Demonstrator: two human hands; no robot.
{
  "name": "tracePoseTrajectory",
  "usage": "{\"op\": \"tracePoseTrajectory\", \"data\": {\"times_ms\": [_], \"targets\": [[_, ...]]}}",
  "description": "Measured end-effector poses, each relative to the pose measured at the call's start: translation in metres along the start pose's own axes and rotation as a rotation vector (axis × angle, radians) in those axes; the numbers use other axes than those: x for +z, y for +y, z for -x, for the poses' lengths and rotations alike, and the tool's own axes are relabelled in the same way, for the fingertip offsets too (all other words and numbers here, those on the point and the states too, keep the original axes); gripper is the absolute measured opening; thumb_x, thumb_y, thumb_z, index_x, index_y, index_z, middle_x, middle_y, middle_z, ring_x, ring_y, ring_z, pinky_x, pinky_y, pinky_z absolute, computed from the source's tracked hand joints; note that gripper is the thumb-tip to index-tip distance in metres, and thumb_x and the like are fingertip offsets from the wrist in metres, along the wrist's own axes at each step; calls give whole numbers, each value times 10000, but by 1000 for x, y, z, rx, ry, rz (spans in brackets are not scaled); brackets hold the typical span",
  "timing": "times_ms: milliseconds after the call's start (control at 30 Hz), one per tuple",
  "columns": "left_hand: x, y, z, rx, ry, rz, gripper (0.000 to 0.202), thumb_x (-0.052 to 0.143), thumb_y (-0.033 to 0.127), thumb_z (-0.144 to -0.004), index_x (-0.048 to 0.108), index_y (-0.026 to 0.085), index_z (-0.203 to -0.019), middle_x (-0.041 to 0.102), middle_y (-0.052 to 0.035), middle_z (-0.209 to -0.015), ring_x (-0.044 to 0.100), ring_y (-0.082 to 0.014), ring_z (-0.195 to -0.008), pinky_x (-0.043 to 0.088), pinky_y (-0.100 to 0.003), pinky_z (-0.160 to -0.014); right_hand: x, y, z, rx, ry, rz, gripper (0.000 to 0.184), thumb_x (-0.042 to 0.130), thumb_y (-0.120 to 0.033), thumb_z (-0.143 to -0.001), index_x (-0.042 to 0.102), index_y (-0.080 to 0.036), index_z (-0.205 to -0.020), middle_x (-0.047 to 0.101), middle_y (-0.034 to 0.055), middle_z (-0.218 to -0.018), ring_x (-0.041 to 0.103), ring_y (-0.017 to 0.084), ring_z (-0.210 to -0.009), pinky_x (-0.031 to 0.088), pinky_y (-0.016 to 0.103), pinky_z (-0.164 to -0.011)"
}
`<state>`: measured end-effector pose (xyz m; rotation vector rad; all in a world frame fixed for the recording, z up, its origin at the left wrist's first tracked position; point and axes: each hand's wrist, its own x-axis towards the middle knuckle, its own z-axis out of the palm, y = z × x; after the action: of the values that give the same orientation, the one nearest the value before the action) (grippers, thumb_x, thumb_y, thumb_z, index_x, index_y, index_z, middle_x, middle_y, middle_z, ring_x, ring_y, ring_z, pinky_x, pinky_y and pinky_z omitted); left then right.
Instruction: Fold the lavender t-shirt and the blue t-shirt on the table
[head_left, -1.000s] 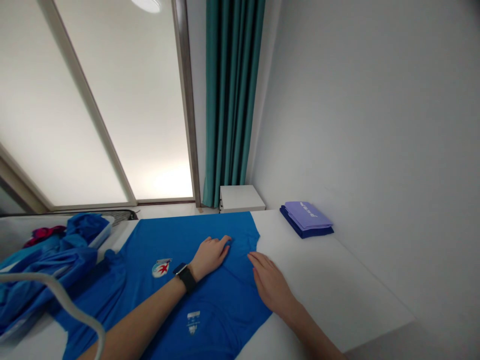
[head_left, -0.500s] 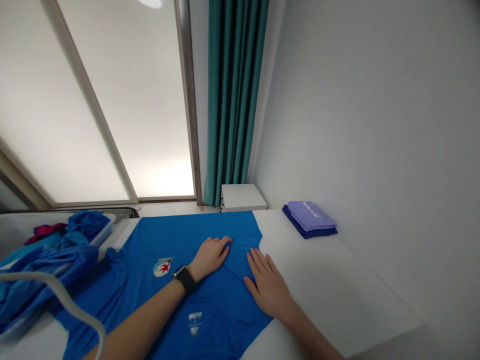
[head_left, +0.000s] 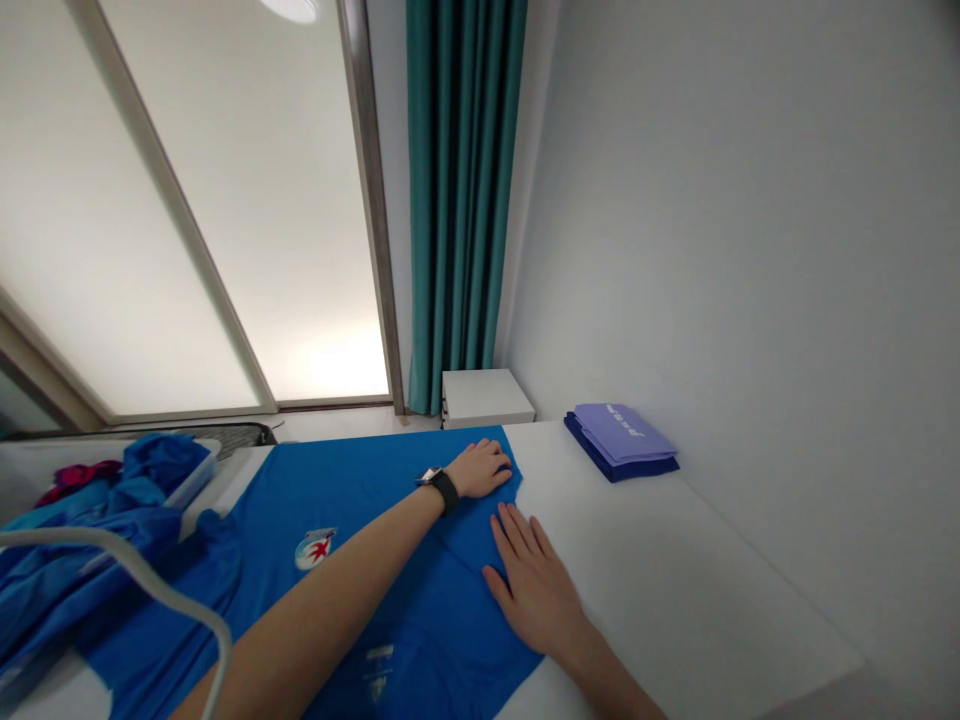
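A bright blue T-shirt (head_left: 352, 515) lies spread on a white table (head_left: 660, 570), with a round red-and-white badge (head_left: 314, 549) on its chest. My left hand (head_left: 480, 470), with a black wristwatch (head_left: 442, 489) on the wrist, rests at the shirt's far edge, its fingers bunched against the cloth. My right hand (head_left: 532, 583) lies flat with its fingers spread, its fingertips on the shirt's right edge and its palm partly over the white tabletop. My left forearm hides the middle of the shirt.
A folded purple-and-navy garment (head_left: 619, 442) sits on the table by the wall. Blue cloth (head_left: 97, 530) is heaped in a white bin at left, under a white cable (head_left: 135, 548). A white cabinet (head_left: 486, 397) and teal curtain (head_left: 461, 200) stand beyond.
My left hand has slid up and right across the shirt to its far edge, with the forearm following. My right hand has barely moved, and the view has shifted slightly.
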<state>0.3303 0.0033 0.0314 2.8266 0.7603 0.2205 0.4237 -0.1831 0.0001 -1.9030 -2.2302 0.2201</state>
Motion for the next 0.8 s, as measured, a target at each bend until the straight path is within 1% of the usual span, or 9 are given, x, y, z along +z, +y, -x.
{"op": "tracePoseTrajectory", "data": {"times_ms": [133, 200, 300, 367, 500, 600, 700, 800], "targets": [[4, 1, -19, 10, -57, 28, 259, 551, 420, -901, 665, 190, -865, 625, -86, -999, 556, -259, -992, 438, -353, -837, 0, 0, 0, -2, 12, -10, 664, 238, -536, -987, 275, -128, -1510, 168, 95, -1575, 158, 274, -1459, 139, 503, -1194], [5, -2, -24, 25, -95, 49, 233, 584, 410, -884, 648, 192, -831, 650, -60, -946, 584, -230, -927, 440, -310, -785, 0, -1, 0, 2, 7, -5, 674, 236, -541, -985, 268, -121, -1511, 179, 98, -1573, 160, 274, -1459, 135, 503, -1195], [7, -4, -25, 40, -122, 75, 198, 570, 393, -906, 617, 202, -883, 679, -24, -897, 618, -185, -824, 437, -258, -697, 0, 0, 0, -1, 6, -3, 673, 236, -540, -985, 261, -124, -1514, 184, 95, -1574, 161, 273, -1459, 140, 503, -1194], [10, -4, -22, 38, -106, 70, 188, 539, 389, -933, 592, 209, -942, 685, -22, -890, 630, -182, -803, 434, -253, -676, 1, 1, 1, -14, 15, -8, 662, 238, -536, -987, 256, -139, -1517, 192, 90, -1574, 167, 271, -1458, 146, 509, -1192], [19, -1, -13, 25, -43, 17, 198, 467, 396, -974, 550, 221, -1017, 683, -56, -933, 644, -225, -874, 441, -296, -756, 3, 1, 5, -22, 21, -21, 651, 232, -536, -989, 252, -157, -1518, 198, 71, -1575, 176, 262, -1458, 134, 505, -1197], [26, -1, -10, 11, -10, -14, 217, 409, 395, -997, 532, 223, -1049, 682, -76, -981, 648, -241, -910, 442, -321, -808, 1, 1, 7, -23, 8, -28, 652, 220, -542, -990, 251, -160, -1518, 197, 61, -1576, 170, 258, -1459, 119, 497, -1203], [28, -5, -10, -13, 13, -31, 214, 384, 375, -1007, 527, 228, -1067, 685, -79, -1019, 653, -242, -924, 446, -323, -815, -1, 0, 8, -20, 0, -41, 658, 207, -548, -990, 253, -157, -1517, 185, 59, -1576, 163, 257, -1461, 116, 499, -1204], [25, -13, -12, -53, 33, -43, 203, 396, 361, -1005, 534, 230, -1077, 692, -75, -1022, 658, -238, -925, 448, -320, -820, -2, -1, 9, -16, -5, -43, 663, 205, -548, -990, 260, -148, -1515, 173, 62, -1577, 159, 264, -1461, 118, 507, -1202]]}}
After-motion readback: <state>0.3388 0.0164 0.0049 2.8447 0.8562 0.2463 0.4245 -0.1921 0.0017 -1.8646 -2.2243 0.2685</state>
